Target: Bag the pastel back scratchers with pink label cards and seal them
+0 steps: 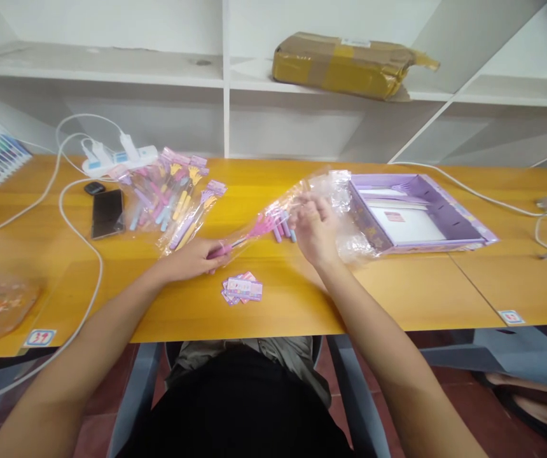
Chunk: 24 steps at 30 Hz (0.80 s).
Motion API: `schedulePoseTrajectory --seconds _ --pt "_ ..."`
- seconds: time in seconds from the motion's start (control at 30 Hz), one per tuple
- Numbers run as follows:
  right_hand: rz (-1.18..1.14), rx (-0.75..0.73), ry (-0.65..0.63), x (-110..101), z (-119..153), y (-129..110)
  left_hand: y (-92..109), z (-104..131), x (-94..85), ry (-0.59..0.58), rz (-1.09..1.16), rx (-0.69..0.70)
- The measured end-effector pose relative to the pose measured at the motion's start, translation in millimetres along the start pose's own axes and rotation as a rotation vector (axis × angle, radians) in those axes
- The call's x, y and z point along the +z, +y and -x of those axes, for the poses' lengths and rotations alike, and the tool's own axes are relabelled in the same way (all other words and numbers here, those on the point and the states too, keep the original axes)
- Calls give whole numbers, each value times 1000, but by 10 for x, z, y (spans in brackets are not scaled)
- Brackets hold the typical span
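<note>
My left hand (201, 259) is closed round the pink handle of a back scratcher (264, 224), whose hand-shaped pink head points up and to the right. A clear plastic bag (280, 205) lies around or along the head; I cannot tell exactly which. My right hand (316, 229), somewhat blurred, pinches the far end of this bag. Below the hands lies a small stack of printed cards (242, 288). Several purple and blue handles (280, 228) rest on the table behind the pink head, partly hidden by my right hand.
Bagged back scratchers (178, 197) are heaped at the left, beside a phone (107, 214) and a white power strip (119, 161). More clear bags (357, 238) lie against a purple box (426, 246) at the right. A taped parcel (340, 67) sits on the shelf. White cables (96, 267) cross the table.
</note>
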State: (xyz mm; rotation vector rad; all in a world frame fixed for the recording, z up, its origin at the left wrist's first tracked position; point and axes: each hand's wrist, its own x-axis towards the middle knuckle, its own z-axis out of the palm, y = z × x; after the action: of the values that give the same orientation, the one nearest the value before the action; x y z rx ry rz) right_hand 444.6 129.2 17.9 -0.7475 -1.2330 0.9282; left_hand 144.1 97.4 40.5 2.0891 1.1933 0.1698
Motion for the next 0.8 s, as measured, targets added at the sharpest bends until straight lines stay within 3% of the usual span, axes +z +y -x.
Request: schedulePoseTrajectory --seconds 0.07,0.1,0.23,0.37,0.43,0.5,0.6,0.7,0.8 --pt "-9 76 -120 14 -2 19 -57 -28 11 4 6 4" --pt "4 73 -118 11 -17 20 -82 -41 16 8 11 23" --pt "44 -147 228 -199 -217 -69 -128 -71 27 27 12 76" --pt "73 -393 539 -779 -526 -395 -120 -65 28 54 -8 88" --pt "77 -482 616 -1097 -660 -626 -116 -57 30 48 -14 100" --pt "210 -441 556 -1344 -784 -836 -115 -51 37 38 -17 109" --pt "682 -242 466 -1508 -965 -965 -113 -47 51 34 -30 108" --pt "1215 65 268 -1481 -1083 -765 -109 -43 62 17 -33 101" --pt "1565 251 126 -1448 -1074 -353 -119 -41 73 13 -27 110"
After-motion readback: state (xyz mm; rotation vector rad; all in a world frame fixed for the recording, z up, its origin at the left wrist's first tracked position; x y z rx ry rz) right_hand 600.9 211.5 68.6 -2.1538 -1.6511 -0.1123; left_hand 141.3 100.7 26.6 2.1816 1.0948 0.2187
